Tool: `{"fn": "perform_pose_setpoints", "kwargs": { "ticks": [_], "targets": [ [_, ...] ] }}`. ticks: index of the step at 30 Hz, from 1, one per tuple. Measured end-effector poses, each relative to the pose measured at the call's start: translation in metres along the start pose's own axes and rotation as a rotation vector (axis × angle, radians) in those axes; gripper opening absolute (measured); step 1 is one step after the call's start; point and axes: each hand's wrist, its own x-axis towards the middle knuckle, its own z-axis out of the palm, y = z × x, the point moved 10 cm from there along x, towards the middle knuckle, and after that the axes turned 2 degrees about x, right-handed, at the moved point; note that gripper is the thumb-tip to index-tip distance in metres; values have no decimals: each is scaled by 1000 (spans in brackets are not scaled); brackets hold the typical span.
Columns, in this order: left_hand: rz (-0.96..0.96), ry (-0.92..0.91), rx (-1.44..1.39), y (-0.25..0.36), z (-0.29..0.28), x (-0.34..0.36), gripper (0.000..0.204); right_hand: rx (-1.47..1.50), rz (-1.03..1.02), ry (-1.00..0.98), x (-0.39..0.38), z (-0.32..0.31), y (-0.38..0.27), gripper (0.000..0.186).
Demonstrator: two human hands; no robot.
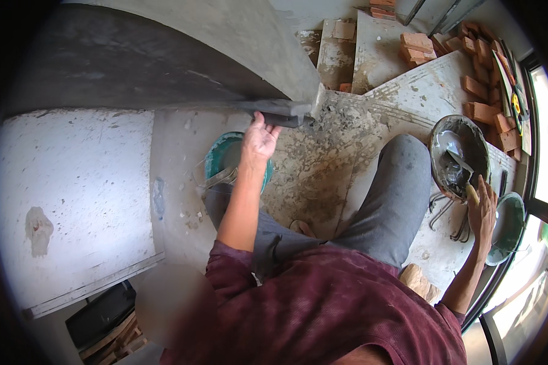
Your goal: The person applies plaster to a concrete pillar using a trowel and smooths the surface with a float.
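My left hand (pixel 260 141) is closed on the end of a dark, rectangular bar-like block (pixel 284 120), its kind unclear, at the lower edge of the grey plastered wall (pixel 164 64). Over on the right, my right hand (pixel 483 210) has its fingers stretched out and apart at the handle end of a pointed trowel (pixel 460 160). Its blade lies in wet grey mortar inside a round, mortar-crusted pan (pixel 435 141). How far the palm touches the handle is hidden.
Below my left forearm stands a green bucket (pixel 210 159). Another green bucket (pixel 510 228) is beside my right wrist. Bent metal rods (pixel 456 230) lie near the pan. Stacked bricks (pixel 486 91) line the far right, near stair steps (pixel 377 52). Mortar crumbs cover the floor (pixel 335 146).
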Motion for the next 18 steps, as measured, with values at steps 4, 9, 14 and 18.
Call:
{"fn": "perform_pose_setpoints", "kwargs": {
  "ticks": [4,9,14,18],
  "targets": [
    [166,-119,-32,82,57,-71,31,146,-74,24,10,-20,-47,57],
    [316,-451,39,148,76,-131,35,217,-189,124,10,-41,-114,59],
    [132,-132,4,43,-23,-38,34,402,-322,78,-8,-38,-173,53],
    [-13,-91,-40,-23,-50,12,33,422,-406,3,-21,-29,-202,52]
  ]
}}
